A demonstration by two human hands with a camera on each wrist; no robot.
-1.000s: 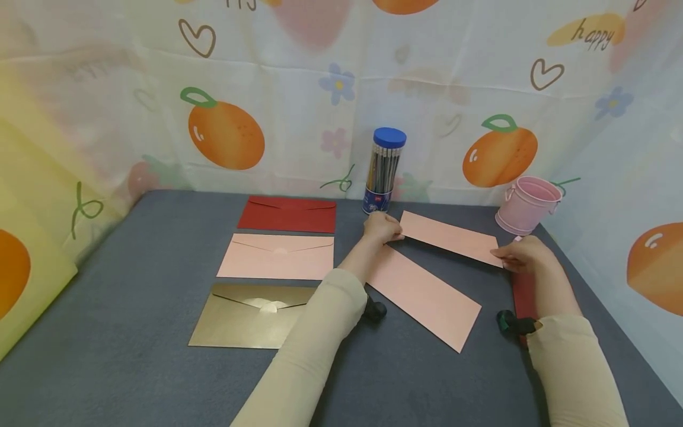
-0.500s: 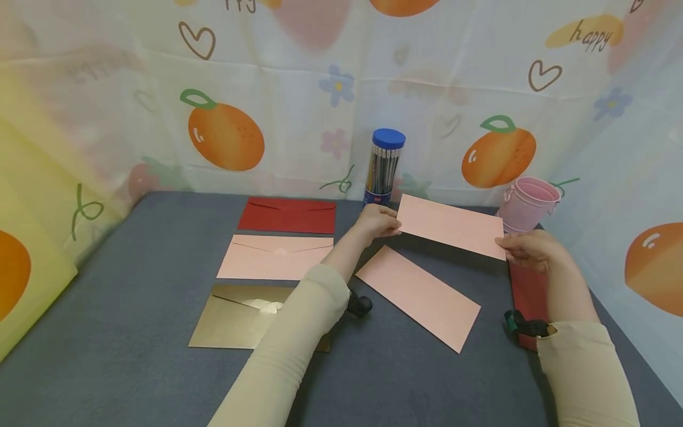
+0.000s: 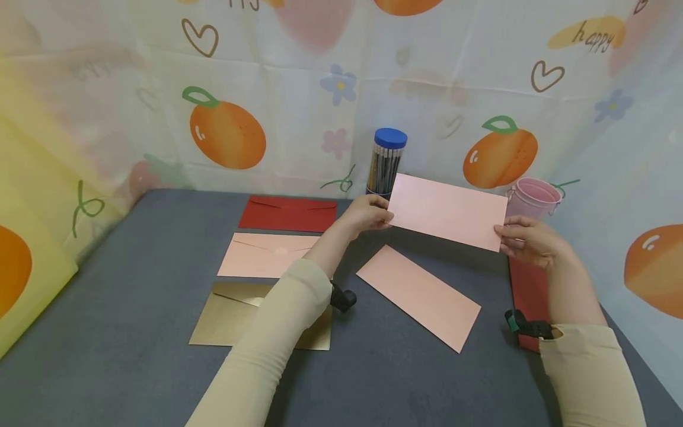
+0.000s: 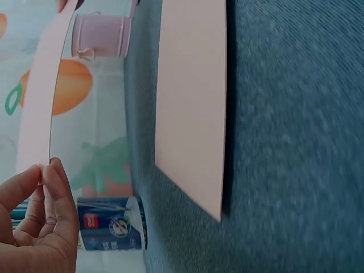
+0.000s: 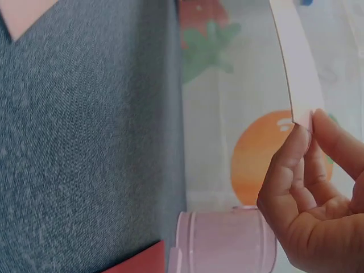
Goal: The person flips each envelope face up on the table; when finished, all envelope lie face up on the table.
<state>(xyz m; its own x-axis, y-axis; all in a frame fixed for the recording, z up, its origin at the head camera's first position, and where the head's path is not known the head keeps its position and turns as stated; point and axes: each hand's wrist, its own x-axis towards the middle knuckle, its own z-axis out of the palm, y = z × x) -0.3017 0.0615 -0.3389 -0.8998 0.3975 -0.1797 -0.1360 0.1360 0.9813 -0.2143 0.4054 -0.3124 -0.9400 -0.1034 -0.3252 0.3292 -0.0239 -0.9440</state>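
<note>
A pink envelope (image 3: 448, 210) is held up off the table, its plain side facing the head camera. My left hand (image 3: 367, 213) pinches its left end between thumb and fingers, as the left wrist view also shows. At the other end, my right hand (image 3: 528, 238) pinches the lower right corner. Below it, a second pink envelope (image 3: 418, 296) lies slanted on the table. Left of my left arm lie a red envelope (image 3: 288, 213), a pink envelope with its flap up (image 3: 261, 255) and a gold envelope (image 3: 221, 320), which my sleeve partly covers.
Behind my left hand stands a blue-lidded tub of pencils (image 3: 386, 160). A small pink bucket (image 3: 530, 198) stands at the back right, partly behind the raised envelope. Under my right forearm lies a red envelope-like piece (image 3: 528, 302). A patterned cloth (image 3: 293, 118) hangs behind the table.
Both hands have lifted the pink envelope higher and tipped its face more toward the head camera. My left hand has shifted slightly left. The envelopes on the table have stayed put.
</note>
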